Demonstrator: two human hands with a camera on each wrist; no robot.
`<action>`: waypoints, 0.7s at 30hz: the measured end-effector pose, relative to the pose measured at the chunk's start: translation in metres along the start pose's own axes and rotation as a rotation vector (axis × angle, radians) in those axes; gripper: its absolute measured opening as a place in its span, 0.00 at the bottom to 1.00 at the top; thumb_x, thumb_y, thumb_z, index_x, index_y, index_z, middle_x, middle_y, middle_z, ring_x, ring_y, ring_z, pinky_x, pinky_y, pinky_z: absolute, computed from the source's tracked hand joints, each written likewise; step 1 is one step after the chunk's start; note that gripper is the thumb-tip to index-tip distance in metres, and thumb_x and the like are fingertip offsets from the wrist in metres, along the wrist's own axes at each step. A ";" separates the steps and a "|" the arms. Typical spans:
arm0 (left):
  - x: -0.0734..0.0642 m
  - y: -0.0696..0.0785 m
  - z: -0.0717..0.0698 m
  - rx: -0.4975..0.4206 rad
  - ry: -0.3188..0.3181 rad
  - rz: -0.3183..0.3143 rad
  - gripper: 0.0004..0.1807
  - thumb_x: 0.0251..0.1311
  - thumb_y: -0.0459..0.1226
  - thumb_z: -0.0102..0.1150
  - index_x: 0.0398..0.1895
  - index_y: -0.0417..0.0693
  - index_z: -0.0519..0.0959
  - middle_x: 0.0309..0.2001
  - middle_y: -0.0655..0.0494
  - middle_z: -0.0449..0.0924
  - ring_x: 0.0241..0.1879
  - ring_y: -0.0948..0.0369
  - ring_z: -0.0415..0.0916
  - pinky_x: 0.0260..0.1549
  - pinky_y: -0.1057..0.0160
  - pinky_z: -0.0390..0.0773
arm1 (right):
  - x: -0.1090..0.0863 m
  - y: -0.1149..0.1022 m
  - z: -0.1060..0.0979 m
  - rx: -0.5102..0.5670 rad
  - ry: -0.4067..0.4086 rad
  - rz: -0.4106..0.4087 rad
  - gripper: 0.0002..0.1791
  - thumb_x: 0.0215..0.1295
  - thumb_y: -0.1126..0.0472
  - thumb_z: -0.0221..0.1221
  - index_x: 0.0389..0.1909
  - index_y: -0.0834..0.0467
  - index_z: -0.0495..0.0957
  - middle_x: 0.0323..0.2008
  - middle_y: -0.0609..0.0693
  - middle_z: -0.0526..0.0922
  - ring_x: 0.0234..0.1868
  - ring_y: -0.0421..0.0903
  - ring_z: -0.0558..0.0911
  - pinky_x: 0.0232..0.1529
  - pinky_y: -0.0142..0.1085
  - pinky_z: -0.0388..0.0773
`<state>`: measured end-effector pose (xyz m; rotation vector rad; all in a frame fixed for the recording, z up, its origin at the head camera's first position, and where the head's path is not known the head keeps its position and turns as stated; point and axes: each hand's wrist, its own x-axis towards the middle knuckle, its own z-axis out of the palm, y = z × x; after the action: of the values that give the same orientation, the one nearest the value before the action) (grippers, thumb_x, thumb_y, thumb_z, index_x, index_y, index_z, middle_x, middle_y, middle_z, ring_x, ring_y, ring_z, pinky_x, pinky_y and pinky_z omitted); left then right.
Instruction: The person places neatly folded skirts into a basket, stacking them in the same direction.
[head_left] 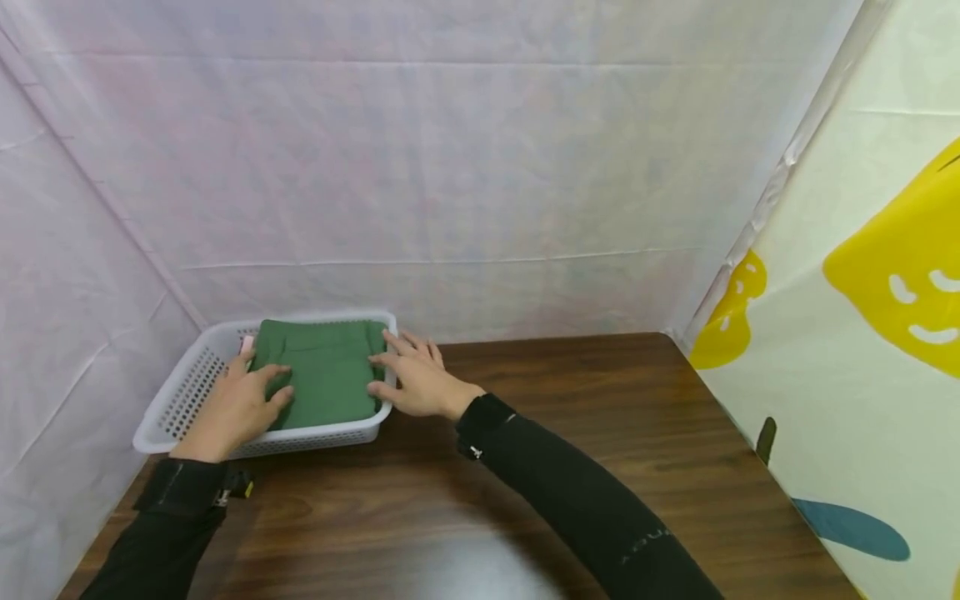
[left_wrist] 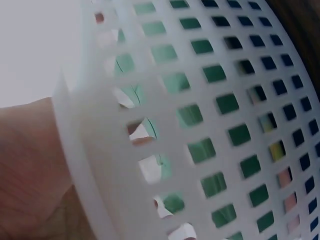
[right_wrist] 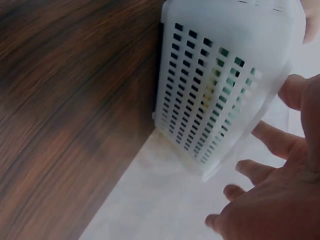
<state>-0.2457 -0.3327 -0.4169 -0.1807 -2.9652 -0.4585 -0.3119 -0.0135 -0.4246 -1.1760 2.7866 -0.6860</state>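
A folded green cloth (head_left: 328,375) lies flat in a white perforated plastic basket (head_left: 171,417) at the back left of the table. My left hand (head_left: 234,410) reaches over the basket's front rim, its fingers spread on the left edge of the cloth. Across the right rim extends my right hand (head_left: 416,379), fingers apart and fairly straight, with the fingertips at the cloth's right edge. In the right wrist view, the right hand's fingers (right_wrist: 272,140) are beside the basket's rim. Through the holes of the basket wall (left_wrist: 150,115), green fabric shows in the left wrist view.
The brown wood-grain table (head_left: 600,417) extends right and forward of the basket. A pale fabric wall (head_left: 450,167) stands close behind, another on the left. The right-hand curtain (head_left: 825,400) carries yellow shapes. A small pinkish-white piece (head_left: 247,343) shows beside the cloth.
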 end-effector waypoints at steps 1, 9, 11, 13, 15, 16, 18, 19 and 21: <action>-0.001 0.002 0.000 0.000 0.022 0.009 0.29 0.87 0.40 0.63 0.80 0.30 0.78 0.85 0.09 0.53 0.82 0.13 0.54 0.76 0.11 0.60 | -0.003 0.003 0.000 0.002 0.015 -0.015 0.32 0.95 0.43 0.55 0.89 0.51 0.72 0.97 0.59 0.51 0.98 0.64 0.49 0.96 0.72 0.42; -0.006 0.031 0.004 0.017 0.197 0.142 0.29 0.86 0.42 0.67 0.81 0.37 0.79 0.82 0.19 0.67 0.74 0.19 0.72 0.64 0.16 0.77 | -0.036 0.027 -0.012 -0.016 0.160 -0.081 0.34 0.93 0.46 0.60 0.89 0.56 0.71 0.92 0.63 0.64 0.93 0.63 0.63 0.93 0.63 0.62; -0.008 0.038 0.006 0.023 0.220 0.173 0.29 0.87 0.46 0.67 0.81 0.39 0.80 0.82 0.22 0.70 0.75 0.22 0.74 0.66 0.17 0.76 | -0.050 0.035 -0.016 -0.014 0.176 -0.052 0.35 0.92 0.44 0.61 0.89 0.54 0.71 0.92 0.61 0.64 0.92 0.63 0.65 0.90 0.61 0.68; -0.010 0.045 0.007 0.029 0.230 0.193 0.30 0.88 0.49 0.66 0.81 0.42 0.81 0.82 0.24 0.72 0.75 0.24 0.76 0.68 0.16 0.75 | -0.064 0.042 -0.020 0.002 0.181 -0.014 0.36 0.92 0.41 0.61 0.90 0.52 0.70 0.92 0.59 0.64 0.92 0.63 0.64 0.88 0.61 0.71; -0.013 0.051 0.007 0.023 0.203 0.190 0.32 0.89 0.53 0.63 0.83 0.44 0.79 0.84 0.26 0.71 0.77 0.24 0.74 0.71 0.14 0.72 | -0.076 0.049 -0.025 0.008 0.182 0.016 0.38 0.91 0.38 0.61 0.91 0.50 0.69 0.92 0.57 0.63 0.92 0.62 0.64 0.88 0.62 0.72; -0.014 0.054 0.008 0.022 0.190 0.186 0.34 0.89 0.56 0.62 0.84 0.45 0.79 0.84 0.27 0.70 0.78 0.23 0.72 0.71 0.14 0.72 | -0.082 0.053 -0.027 0.008 0.186 0.029 0.39 0.91 0.37 0.61 0.91 0.49 0.69 0.93 0.56 0.63 0.93 0.62 0.64 0.88 0.63 0.72; -0.016 0.058 0.008 0.026 0.159 0.181 0.37 0.89 0.60 0.60 0.86 0.46 0.77 0.86 0.28 0.68 0.78 0.22 0.71 0.69 0.14 0.74 | -0.093 0.060 -0.030 0.000 0.198 0.043 0.40 0.90 0.35 0.61 0.92 0.48 0.68 0.93 0.56 0.63 0.93 0.62 0.63 0.87 0.65 0.72; -0.017 0.060 0.008 0.025 0.138 0.177 0.39 0.88 0.62 0.58 0.87 0.46 0.76 0.87 0.29 0.67 0.79 0.21 0.70 0.68 0.15 0.75 | -0.099 0.064 -0.032 -0.013 0.206 0.048 0.41 0.89 0.35 0.62 0.92 0.48 0.68 0.93 0.56 0.63 0.93 0.62 0.64 0.87 0.65 0.72; -0.020 0.063 0.009 0.035 0.114 0.171 0.43 0.87 0.66 0.57 0.89 0.48 0.73 0.88 0.30 0.65 0.79 0.21 0.70 0.66 0.16 0.77 | -0.110 0.073 -0.036 -0.046 0.226 0.050 0.43 0.87 0.34 0.63 0.93 0.48 0.67 0.93 0.58 0.63 0.93 0.64 0.65 0.88 0.67 0.70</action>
<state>-0.2187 -0.2723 -0.4098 -0.3872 -2.8136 -0.3819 -0.2898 0.1209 -0.4366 -1.0948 3.0195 -0.8019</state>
